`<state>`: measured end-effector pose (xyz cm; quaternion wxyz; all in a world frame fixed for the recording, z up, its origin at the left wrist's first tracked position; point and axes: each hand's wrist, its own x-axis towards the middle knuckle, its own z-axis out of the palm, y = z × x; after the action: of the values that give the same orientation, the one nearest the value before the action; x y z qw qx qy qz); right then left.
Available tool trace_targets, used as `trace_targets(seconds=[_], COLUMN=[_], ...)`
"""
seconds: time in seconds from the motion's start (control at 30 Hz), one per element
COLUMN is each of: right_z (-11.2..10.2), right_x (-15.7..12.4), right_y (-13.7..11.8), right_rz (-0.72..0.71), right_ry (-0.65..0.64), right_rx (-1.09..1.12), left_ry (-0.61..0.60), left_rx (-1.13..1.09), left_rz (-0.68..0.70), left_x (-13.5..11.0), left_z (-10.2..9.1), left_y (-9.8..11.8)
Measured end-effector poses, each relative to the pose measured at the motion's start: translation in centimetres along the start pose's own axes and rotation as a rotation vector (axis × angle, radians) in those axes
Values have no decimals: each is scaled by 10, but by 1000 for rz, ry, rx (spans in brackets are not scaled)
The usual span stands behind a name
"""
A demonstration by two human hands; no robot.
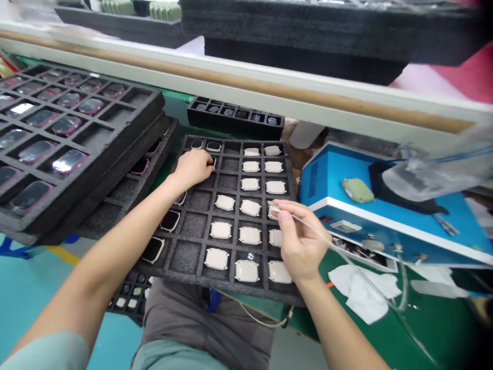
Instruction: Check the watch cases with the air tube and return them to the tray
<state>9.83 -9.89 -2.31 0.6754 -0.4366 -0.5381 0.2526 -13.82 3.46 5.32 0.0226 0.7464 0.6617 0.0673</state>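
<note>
A black foam tray [200,236] with square cells lies before me, its near edge hanging over the bench. Its right columns hold several white watch cases [250,235]; the left column holds dark-faced ones [170,220]. My left hand [193,168] reaches to the tray's upper left, fingers curled down onto a dark-faced piece in a cell. My right hand [300,239] hovers over the tray's right edge, pinching a thin clear tube [331,246] whose tip points at a white case.
Stacked foam trays [96,133] of pink-rimmed watches stand at the left. Another small tray [234,114] sits behind. A blue machine [385,216] with a green piece on top stands at the right. White wipes [362,290] lie on the green bench. A shelf overhangs.
</note>
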Motion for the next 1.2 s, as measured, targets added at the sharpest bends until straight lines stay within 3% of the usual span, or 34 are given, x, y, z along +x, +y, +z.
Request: trace_targets(seconds=[0.23, 0.43, 0.5, 0.6, 0.7, 0.83, 1.2], right_z=[1, 0, 1, 3, 6, 8, 7], right_x=[-1, 0, 0, 3, 7, 9, 9], right_y=[0, 3, 3, -1, -4, -5, -4], right_rz=[30, 2, -4, -25, -35, -30, -14], right_ry=[21, 19, 29, 44, 47, 43, 20], right_rx=[4, 2, 10, 39, 56, 55, 26], left_ry=[29, 79, 53, -92, -238, -287, -291], left_rx=[22, -97, -329, -1087, -1404, -1492, -1501], left_rz=[-27, 10, 69, 106, 35, -8, 59], left_x=[29, 3, -17, -48, -68, -73, -76], left_z=[5, 1, 5, 16, 24, 25, 26], left_y=[10, 18, 30, 51, 66, 73, 73])
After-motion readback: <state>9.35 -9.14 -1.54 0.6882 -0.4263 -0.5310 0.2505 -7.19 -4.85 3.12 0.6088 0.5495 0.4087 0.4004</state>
